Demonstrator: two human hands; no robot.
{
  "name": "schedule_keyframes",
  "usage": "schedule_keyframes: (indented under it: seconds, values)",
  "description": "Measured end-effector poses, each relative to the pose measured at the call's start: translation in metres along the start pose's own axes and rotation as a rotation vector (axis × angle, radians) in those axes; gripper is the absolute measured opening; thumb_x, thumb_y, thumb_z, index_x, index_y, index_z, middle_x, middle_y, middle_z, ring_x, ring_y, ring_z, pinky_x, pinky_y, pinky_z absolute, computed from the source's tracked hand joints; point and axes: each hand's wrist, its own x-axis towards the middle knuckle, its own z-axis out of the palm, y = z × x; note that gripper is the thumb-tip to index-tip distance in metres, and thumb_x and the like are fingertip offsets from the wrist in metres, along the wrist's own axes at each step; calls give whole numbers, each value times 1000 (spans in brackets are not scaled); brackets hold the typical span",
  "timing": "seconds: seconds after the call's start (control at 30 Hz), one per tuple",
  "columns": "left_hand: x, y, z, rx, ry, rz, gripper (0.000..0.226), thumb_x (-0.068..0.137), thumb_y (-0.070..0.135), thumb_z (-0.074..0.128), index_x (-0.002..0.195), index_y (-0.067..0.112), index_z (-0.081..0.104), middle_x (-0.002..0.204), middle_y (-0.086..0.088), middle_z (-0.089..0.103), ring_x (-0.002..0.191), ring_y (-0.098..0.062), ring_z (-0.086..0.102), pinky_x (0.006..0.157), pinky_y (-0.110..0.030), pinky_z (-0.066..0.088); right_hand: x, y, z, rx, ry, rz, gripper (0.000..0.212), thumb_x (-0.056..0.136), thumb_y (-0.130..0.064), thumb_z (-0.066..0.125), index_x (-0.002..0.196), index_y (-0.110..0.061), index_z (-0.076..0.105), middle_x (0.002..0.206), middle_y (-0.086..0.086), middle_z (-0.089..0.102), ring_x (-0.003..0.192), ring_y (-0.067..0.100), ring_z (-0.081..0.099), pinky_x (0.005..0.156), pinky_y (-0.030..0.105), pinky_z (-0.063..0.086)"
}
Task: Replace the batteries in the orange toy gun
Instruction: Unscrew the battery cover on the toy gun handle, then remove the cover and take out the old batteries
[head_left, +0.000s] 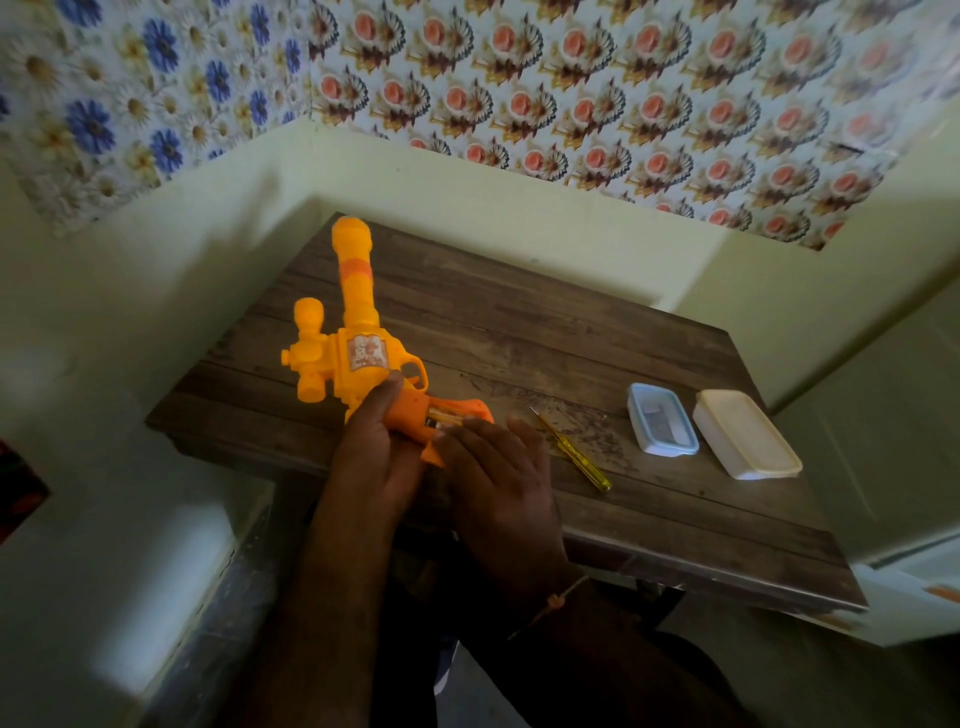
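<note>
Left hand (375, 447): grips orange toy gun (349, 343) at handle.
Right hand (496, 475): fingers flat over open battery compartment (445, 417).
Table (519, 332): yellow screwdriver (571, 449), two lidded boxes (661, 420), well apart from hands.

Left hand (371, 457): palm down, thumb extended forward, fingers wrapped around the toy gun's (358, 343) grip.
Right hand (498, 478): back of hand up, fingers fairly straight, fingertips touched the grip's open side.
Forearms: both reached forward, close together.
</note>
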Motion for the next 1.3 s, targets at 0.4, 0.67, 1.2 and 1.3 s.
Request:
schedule_keyframes:
  seconds: [0.4,0.67,1.2,1.3]
  values:
    - [8,10,-7,-113,-24,155,42,95,13,57,136,20,52,103,-3,70,88,-18,69,75,-48,54,50,65,9,397,-193,1350,18,76,-31,74,75,-22,59,76,4,70,70,22,69,71,46,59]
    - [9,8,-5,-113,-40,144,36,95,12,56,130,22,55,106,-5,70,96,-21,66,89,-53,50,63,64,31,839,-144,1494,13,90,1,56,83,-6,63,79,16,66,61,21,65,54,32,59]
    - [4,9,-6,25,-61,267,61,82,35,66,139,21,51,107,-2,68,87,-16,67,82,-43,54,-9,78,-48,-259,-768,661,46,91,-30,55,134,-22,40,136,7,47,120,24,48,96,41,47]
    - [-7,5,-4,69,-79,276,65,77,38,66,138,22,52,110,-1,68,92,-17,67,79,-42,55,-13,74,-53,-201,-697,657,44,90,-22,55,132,-25,40,132,8,49,117,22,49,93,38,49]
